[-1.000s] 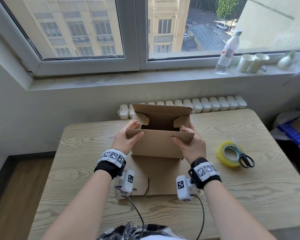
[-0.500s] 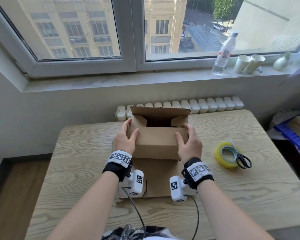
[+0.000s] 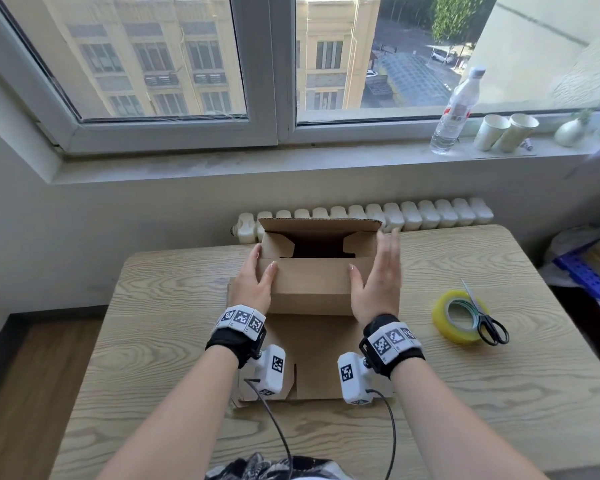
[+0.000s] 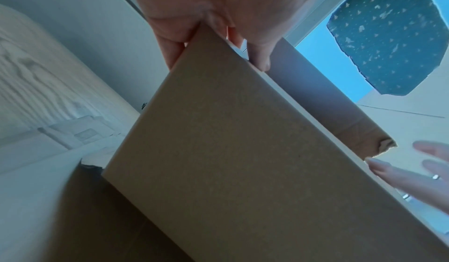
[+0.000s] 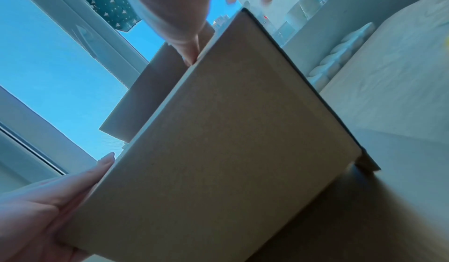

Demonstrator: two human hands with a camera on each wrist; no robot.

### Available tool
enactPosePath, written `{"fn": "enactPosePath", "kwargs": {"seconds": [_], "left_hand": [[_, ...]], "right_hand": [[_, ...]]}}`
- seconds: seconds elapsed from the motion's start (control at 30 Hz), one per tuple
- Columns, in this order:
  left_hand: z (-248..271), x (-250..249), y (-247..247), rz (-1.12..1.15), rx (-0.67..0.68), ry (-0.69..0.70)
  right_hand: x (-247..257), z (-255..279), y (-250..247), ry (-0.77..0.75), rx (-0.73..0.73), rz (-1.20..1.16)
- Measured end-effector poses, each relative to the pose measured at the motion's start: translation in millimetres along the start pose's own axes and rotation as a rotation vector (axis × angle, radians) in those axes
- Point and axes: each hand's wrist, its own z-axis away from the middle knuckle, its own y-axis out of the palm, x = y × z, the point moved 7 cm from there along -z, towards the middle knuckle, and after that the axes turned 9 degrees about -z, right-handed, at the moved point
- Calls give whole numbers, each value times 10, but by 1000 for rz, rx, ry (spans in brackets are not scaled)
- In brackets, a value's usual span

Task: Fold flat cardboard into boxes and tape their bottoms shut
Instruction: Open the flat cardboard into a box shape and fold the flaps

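Note:
A brown cardboard box (image 3: 312, 284) stands on a flat cardboard sheet (image 3: 321, 355) in the middle of the table. Its top is half open, with the far flap upright and the near flap folded in. My left hand (image 3: 262, 261) grips the box's left near corner, thumb on the near flap and fingers down the left side. The left wrist view shows that corner (image 4: 218, 85) pinched between thumb and fingers. My right hand (image 3: 373, 258) is at the box's right side with straight, spread fingers lifted off it. Only its thumb (image 5: 192, 54) touches the near edge.
A yellow tape roll (image 3: 445, 322) with black scissors (image 3: 487, 323) lying on it sits on the wooden table (image 3: 160, 341) to the right. A radiator (image 3: 413, 216) runs behind the table. A water bottle (image 3: 454, 112), two paper cups (image 3: 499, 131) and a small vase (image 3: 570, 131) stand on the sill.
The near flap has been pressed down and inward. My right hand has let go of the box's right side and straightened its fingers; my left hand keeps its hold.

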Motion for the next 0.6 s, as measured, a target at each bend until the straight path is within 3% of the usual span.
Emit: {"fn": "enactPosePath", "kwargs": {"seconds": [0.1, 0.2, 0.3, 0.6], "left_hand": [[-46, -67, -31, -19, 2, 25], [-69, -100, -34, -9, 10, 15], [-75, -97, -29, -11, 11, 10], [-122, -170, -45, -31, 23, -31]], "right_hand": [[133, -148, -10, -64, 10, 259], [198, -261, 100, -139, 136, 377], [154, -292, 178, -140, 207, 400], [10, -215, 197, -132, 187, 322]]}}
